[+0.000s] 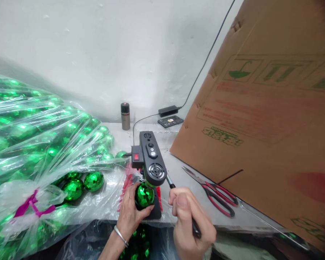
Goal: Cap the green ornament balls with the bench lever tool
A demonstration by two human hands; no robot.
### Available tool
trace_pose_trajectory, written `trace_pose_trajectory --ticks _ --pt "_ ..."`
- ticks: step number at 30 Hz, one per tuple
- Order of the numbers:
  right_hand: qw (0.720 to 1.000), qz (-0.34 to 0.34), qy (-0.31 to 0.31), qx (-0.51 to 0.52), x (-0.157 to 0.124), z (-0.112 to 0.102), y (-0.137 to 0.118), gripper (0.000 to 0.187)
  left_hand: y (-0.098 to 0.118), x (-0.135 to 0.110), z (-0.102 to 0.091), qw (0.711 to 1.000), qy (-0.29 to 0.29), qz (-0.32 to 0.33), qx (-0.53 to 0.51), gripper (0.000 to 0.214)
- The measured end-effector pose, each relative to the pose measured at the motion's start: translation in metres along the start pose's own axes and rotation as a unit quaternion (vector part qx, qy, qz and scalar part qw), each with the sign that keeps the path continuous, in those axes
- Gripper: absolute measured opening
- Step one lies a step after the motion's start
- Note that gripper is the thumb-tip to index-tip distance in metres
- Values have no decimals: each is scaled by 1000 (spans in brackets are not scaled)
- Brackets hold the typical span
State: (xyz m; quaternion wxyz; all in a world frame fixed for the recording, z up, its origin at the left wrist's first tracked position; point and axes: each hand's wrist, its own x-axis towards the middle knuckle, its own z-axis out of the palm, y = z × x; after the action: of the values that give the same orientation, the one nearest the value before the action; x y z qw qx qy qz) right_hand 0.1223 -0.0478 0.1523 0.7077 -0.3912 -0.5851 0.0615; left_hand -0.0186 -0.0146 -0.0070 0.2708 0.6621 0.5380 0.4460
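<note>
My left hand [130, 206], with a silver bangle at the wrist, curls its fingers and thumb around a shiny green faceted ball [144, 195]. The ball sits beneath the head of a small black bench drill press [152, 159], which has a red switch on its side. The contact point at the ball's top is partly hidden by the machine head. On the right of the press, my right hand [191, 220] is closed around its black-gripped lever [196, 229]. Red material [128, 186] shows around the machine's black base.
Clear plastic bags of green balls [43, 133] fill the left, one tied with a pink ribbon [34, 204]. Loose balls [94, 181] lie beside them. Scissors [213, 193] and a large cardboard box [260, 119] are on the right. Behind stand a small canister [125, 116], a phone [170, 121] and a power adapter [168, 111].
</note>
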Motion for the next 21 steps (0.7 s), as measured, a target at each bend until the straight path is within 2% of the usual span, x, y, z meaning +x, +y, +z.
trace_pose_trajectory --ticks 7,14,18,21 --pt "1000 25 5 -2 2 1 -3 32 3 8 1 1000 -19 16 -6 73" --pt "999 31 -7 -1 7 0 -6 34 14 17 -9 995 -100 -20 -13 77" --pt "1000 28 -11 -9 9 -1 -8 35 10 15 -8 995 -72 -49 -52 76" --pt "999 26 -15 -16 10 0 -9 36 1 17 -16 985 -25 -118 -121 78"
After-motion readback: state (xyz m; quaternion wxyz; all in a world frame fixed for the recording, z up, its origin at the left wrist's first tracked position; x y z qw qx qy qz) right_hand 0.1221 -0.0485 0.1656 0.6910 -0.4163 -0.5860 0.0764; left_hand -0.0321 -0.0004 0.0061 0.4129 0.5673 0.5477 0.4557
